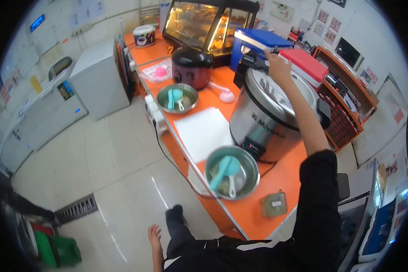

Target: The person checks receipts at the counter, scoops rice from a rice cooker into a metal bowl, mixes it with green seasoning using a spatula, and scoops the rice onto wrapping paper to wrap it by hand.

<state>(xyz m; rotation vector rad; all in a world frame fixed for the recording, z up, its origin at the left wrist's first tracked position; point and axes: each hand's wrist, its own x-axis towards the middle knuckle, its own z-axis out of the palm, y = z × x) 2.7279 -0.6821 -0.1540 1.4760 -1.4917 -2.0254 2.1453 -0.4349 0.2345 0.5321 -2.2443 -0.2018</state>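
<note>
My right hand reaches over the steel lid of a large steel rice cooker, near the lid's far edge. Its fingers look curled together; what they grip, if anything, is hidden. My left hand hangs low over the tiled floor, fingers apart, with nothing in it. The cooker stands on an orange counter and a small red light glows on its front. Close to it, a steel bowl holds a turquoise scoop and a white-handled utensil. A small lidded container sits at the counter's near end.
Farther along are a second steel bowl, white paper, a pink ladle and a dark red rice cooker. Behind stand a lit food display case, a blue cooler and a red-lidded box. A cable hangs off the counter.
</note>
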